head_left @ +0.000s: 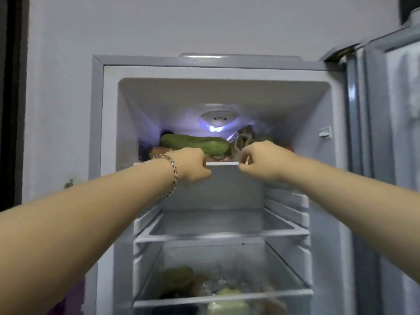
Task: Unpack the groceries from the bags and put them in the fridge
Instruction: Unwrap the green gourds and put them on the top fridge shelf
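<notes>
Head view: left hand curls its grip on the top shelf edge, with a green gourd lying just behind it inside the fridge; right hand pinches the same edge. Probably seating the loaded shelf; next, push evenly. Bags are out of view, and the rear items are blurred.

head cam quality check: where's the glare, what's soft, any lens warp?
Head view: fridge lamp blows out bluish-white, backlighting the green gourd; head view, lower-shelf produce is smeared and soft; left hand and right hand gripping the top shelf edge read fairly sharp; wide-angle stretch shows toward the frame edges.
</notes>
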Motion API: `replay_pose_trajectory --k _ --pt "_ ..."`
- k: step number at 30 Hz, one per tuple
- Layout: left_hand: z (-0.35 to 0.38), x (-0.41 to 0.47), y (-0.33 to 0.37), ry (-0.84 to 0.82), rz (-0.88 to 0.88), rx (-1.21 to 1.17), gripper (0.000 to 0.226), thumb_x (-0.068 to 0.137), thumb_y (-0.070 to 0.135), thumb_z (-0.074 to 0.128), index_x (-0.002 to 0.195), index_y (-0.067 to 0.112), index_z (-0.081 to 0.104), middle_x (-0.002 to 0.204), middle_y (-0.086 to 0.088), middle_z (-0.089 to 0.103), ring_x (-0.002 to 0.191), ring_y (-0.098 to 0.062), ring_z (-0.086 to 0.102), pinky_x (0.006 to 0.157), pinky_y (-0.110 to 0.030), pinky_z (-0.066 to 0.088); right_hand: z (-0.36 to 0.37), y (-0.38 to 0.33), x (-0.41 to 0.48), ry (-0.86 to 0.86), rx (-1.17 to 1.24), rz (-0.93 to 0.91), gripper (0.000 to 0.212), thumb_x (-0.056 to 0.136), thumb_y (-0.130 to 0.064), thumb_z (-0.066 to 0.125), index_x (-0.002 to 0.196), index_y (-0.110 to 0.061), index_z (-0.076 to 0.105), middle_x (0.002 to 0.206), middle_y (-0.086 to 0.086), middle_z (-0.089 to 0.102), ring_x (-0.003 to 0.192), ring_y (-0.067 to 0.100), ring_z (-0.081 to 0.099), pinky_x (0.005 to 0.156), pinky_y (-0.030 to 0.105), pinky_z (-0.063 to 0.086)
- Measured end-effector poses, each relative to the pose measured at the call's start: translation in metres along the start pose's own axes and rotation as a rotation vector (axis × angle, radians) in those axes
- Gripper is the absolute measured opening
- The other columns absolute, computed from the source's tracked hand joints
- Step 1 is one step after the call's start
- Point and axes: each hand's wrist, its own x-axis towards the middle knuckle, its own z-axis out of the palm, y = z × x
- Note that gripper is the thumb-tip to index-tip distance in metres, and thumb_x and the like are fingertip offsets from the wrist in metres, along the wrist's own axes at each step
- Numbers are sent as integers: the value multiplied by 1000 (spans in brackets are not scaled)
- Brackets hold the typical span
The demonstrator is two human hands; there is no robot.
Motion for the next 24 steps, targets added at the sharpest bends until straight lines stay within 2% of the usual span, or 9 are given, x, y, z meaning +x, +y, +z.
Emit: replay_pose_trajectory --k 3,5,8,11,13,17,21,24 --pt "17 -29 24 -209 129 -114 30 89 21 48 64 10 59 66 -1 67 50 -12 59 74 -28 55 -5 -1 -62 -146 -49 122 19 88 -29 55 95 -18 69 105 5 68 100 24 60 81 27 45" --pt "30 -52 46 -248 221 -149 30 88 21 48 68 8 64 72 -5 71 49 -11 60 76 -28 56 -8 -2 -110 -257 -51 244 16 87 -30 55 90 -19 67 96 4 68 96 23 61 83 29 50" --pt "47 -89 94 -326 374 -241 31 88 21 47 82 0 69 86 -13 74 58 -18 62 69 -24 53 -15 1 -183 -356 -44 430 19 87 -29 55 93 -17 68 95 5 68 94 24 62 84 33 53" --pt "57 -134 155 -388 540 -279 24 87 20 47 74 8 64 88 -14 74 63 -21 61 71 -26 53 -37 1 -261 -371 -40 595 20 88 -26 55 98 -14 69 96 4 70 86 20 61 81 28 50" --pt "59 -172 203 -405 664 -312 23 88 25 49 73 11 60 91 -12 73 70 -23 64 71 -29 52 -57 1 -322 -372 -60 711 21 88 -25 55 99 -15 70 96 6 71 89 21 63 77 25 47" --pt "54 -268 299 -400 930 -346 31 91 34 50 95 7 66 102 -14 67 90 -27 61 67 -23 39 -98 -1 -458 -389 -96 945 18 87 -30 57 90 -18 70 92 7 68 87 21 61 69 24 43" --pt "39 -374 394 -473 1200 -462 26 90 31 51 90 8 63 103 -14 66 97 -28 61 71 -27 42 -149 -19 -599 -426 -91 1236 20 89 -30 57 96 -16 69 94 4 67 91 20 63 74 28 47" --pt "21 -458 458 -550 1335 -537 25 90 33 50 92 12 64 92 -8 64 94 -25 63 76 -29 46 -192 -40 -695 -426 -91 1441 17 90 -31 55 81 -19 64 87 1 66 83 19 64 72 30 52"
